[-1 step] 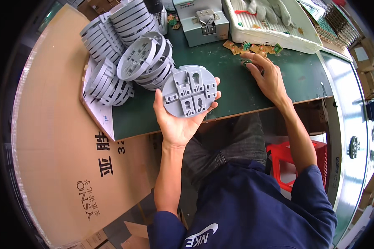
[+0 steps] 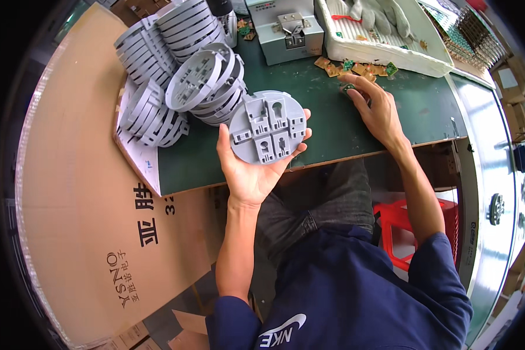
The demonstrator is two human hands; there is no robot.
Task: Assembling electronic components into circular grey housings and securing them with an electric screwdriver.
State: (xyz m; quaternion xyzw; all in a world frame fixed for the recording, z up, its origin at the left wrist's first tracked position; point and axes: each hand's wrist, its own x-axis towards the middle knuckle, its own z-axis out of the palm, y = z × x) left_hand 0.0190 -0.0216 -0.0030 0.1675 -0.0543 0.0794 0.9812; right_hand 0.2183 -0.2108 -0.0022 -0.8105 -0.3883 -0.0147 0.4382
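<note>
A round grey plastic housing (image 2: 268, 137) rests in my left hand (image 2: 248, 175), palm up, with the fingers around its far right edge and the thumb at its left. Its upper face shows raised slots, a keyhole-shaped opening and rectangular pockets. Over the green table, my right hand (image 2: 376, 111) is closed in a pinch, a small green circuit board (image 2: 349, 87) at its fingertips. Just beyond those fingers lie several loose small circuit boards (image 2: 367, 70), mostly tan with some green.
Stacks of grey round housings (image 2: 201, 79) stand at the left on the green table (image 2: 332, 125). Behind are a grey metal box (image 2: 291, 38) with a clamp and a white foam tray (image 2: 391, 55) holding grey gloves (image 2: 385, 17). A red stool (image 2: 394, 224) is below right; a large cardboard sheet (image 2: 81, 175) stands left.
</note>
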